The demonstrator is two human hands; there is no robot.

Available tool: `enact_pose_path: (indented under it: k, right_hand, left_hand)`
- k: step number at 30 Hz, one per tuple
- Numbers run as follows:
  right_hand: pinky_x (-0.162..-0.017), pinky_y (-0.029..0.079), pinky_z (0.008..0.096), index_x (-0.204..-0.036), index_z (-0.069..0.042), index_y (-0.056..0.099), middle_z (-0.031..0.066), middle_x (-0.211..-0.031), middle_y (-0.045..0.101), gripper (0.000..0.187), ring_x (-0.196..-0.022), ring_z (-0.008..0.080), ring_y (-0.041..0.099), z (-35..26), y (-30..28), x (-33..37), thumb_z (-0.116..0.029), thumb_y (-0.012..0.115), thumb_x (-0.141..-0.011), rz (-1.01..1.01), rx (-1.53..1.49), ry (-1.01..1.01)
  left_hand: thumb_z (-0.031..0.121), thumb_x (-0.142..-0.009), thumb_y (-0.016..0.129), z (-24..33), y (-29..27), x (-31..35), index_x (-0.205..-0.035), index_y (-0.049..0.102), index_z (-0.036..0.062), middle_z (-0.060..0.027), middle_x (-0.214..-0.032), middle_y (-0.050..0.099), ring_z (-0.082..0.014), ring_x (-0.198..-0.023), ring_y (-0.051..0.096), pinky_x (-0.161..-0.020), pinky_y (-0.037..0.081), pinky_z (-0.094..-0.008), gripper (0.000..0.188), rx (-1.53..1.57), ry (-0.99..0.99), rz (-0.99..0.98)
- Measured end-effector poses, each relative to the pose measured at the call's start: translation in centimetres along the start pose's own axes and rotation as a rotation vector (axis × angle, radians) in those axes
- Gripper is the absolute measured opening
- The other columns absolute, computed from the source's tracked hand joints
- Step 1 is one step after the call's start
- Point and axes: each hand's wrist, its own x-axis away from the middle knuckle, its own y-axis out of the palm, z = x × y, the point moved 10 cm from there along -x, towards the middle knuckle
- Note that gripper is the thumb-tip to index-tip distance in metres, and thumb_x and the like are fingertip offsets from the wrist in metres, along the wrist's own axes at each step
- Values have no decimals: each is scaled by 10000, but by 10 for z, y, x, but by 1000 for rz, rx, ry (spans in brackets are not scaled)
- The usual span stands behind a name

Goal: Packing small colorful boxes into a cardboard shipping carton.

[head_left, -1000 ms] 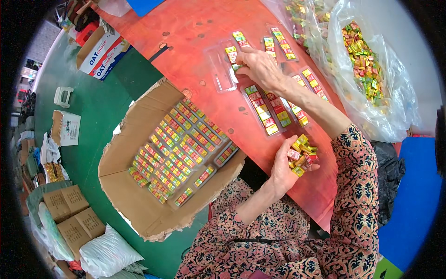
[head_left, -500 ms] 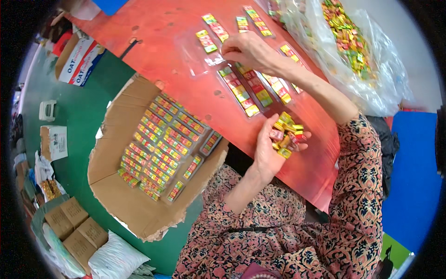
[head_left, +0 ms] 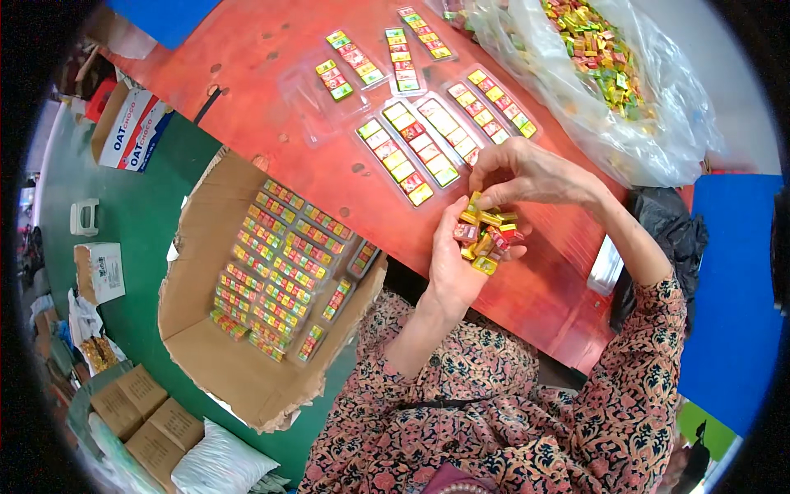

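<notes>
My left hand (head_left: 455, 267) is cupped palm up above the near edge of the red table (head_left: 263, 107), holding a heap of small wrapped candies (head_left: 489, 239) in yellow, red and green. Reaching over from the right, my right hand (head_left: 531, 174) pinches a yellow candy (head_left: 475, 200) at the top of that heap. Beyond my hands lie clear plastic trays (head_left: 300, 85) with long narrow slots. Most slots hold rows of the same candies; the leftmost far row (head_left: 334, 81) is shorter, with bare plastic beside it.
A large clear bag (head_left: 658, 148) of loose candies sits at the far right. Below the table's left edge, an open cardboard box (head_left: 189, 305) contains many filled trays. Several closed cartons (head_left: 164, 432) and a white sack (head_left: 222, 461) rest on the green floor. A black plastic bag (head_left: 666, 235) lies at right.
My right hand has come back from the far tray to the heap in my left hand. The far tray's middle row, partly covered before, now shows a full line of candies.
</notes>
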Motion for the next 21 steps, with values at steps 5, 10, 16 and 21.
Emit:
enact_pose_path:
  k: [5,10,16,21]
  right_hand:
    - [-558,440,234,-814,23,602,19,-683,588,132,-627,77,525,4,0,0,-102,633,-782,-20,-57,115]
    - [-596,445,244,-840,14,601,24,-725,576,110,-675,90,529,-11,-4,7,-63,631,-767,-4,133,-51]
    - [-619,455,261,-830,26,599,28,-777,579,141,-717,99,545,-2,-15,35,-44,661,-724,78,85,83]
    - [-583,403,309,-769,-4,619,70,-686,526,146,-643,194,508,-10,-6,41,-72,679,-655,139,325,6]
  left_hand:
    - [385,-907,309,-2,5,-2,-1092,518,30,-131,-968,606,-355,-878,597,-672,527,-457,451,-9,-8,-8]
    - [395,-904,330,-1,2,-3,-1075,530,52,-106,-941,613,-312,-853,611,-679,525,-442,432,-37,-13,10]
    - [389,-902,339,0,1,-2,-1115,509,56,-115,-1003,598,-298,-865,609,-681,522,-452,431,-46,-2,25]
    - [392,-896,343,-4,5,-2,-1150,489,46,-115,-1022,595,-299,-874,608,-701,521,-455,454,16,-22,-1]
